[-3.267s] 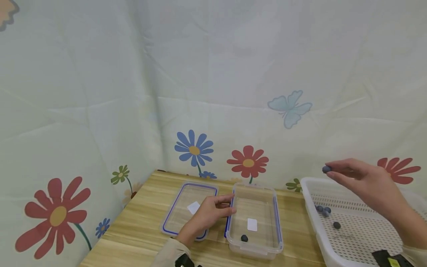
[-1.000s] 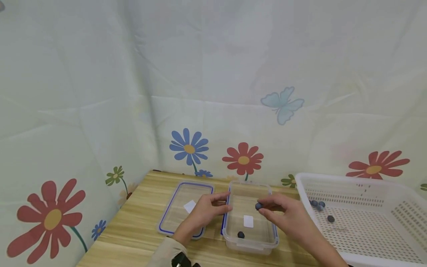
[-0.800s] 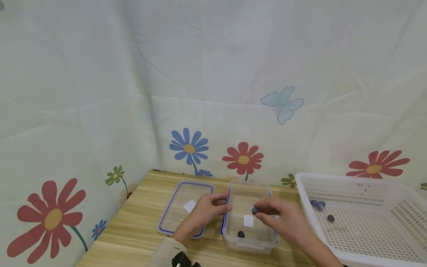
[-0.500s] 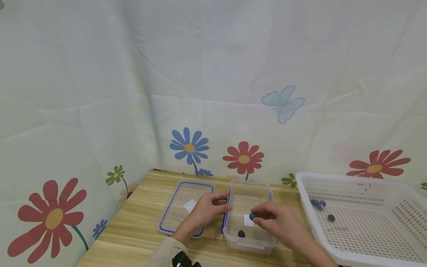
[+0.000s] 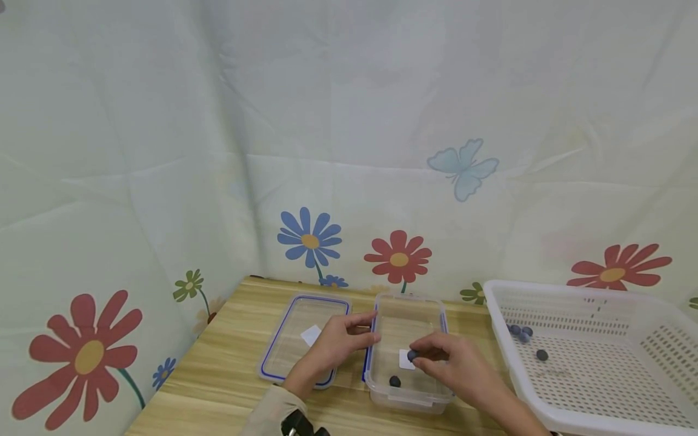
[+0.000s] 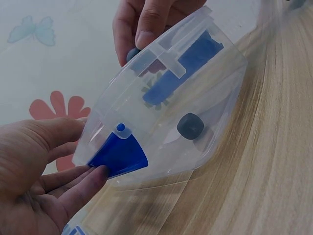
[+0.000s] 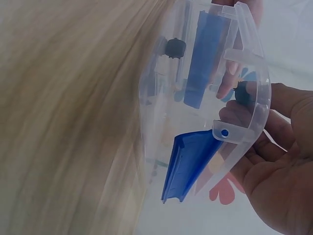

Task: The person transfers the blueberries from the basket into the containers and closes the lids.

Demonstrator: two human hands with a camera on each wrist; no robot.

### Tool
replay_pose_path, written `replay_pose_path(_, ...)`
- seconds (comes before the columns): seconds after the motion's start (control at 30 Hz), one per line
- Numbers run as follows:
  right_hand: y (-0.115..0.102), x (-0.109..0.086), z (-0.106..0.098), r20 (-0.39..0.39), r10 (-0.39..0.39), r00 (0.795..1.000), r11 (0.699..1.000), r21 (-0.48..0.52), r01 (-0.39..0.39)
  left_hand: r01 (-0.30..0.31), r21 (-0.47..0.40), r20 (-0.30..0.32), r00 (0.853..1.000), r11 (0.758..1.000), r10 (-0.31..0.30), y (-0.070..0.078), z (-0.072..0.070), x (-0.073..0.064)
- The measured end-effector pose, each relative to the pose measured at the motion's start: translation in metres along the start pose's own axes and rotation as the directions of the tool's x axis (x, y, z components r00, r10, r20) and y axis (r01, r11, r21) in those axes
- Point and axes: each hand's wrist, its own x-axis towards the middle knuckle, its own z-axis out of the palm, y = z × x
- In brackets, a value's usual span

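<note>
"Flower-printed cloth (image 5: pixel 349 91) hangs behind my wooden table (image 5: pixel 212 369). "

"And your hands?"

"My right hand (image 5: pixel 458 366) pinches a blueberry (image 5: pixel 412 356) at the open top of the clear container (image 5: pixel 405 398); another blueberry (image 5: pixel 395 381) lies inside."

"Left one?"

"My left hand (image 5: pixel 338 345), fingers relaxed, touches the container's left side."

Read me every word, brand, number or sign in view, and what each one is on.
None can be read.
White label on the clear lid: any print too small to read.
Second white label in or under the clear container, partly hidden: any print too small to read.
Flowered backdrop: pictures only, no lettering visible.
</note>
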Motion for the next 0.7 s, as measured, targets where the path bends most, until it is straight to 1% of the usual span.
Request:
replay_pose_path(0.33,0.0004,0.0002,0.0003,-0.004,-0.013,1.0,1.0,-0.028,0.013,0.017,-0.004,-0.014,1.0,1.0,-0.017,0.0013,0.0016,-0.0004)
replay_pose_path(0.47,0.0003,0.0,0.0003,-0.004,-0.007,1.0,1.0,-0.023,0.007,0.021,0.0,-0.014,1.0,1.0,-0.021,0.0012,0.0017,-0.0005)
replay_pose_path(0.7,0.0011,0.0003,0.0005,-0.006,-0.02,1.0,1.0,-0.015,0.02,0.013,0.012,-0.014,1.0,1.0,-0.012,0.0005,0.0011,0.0)
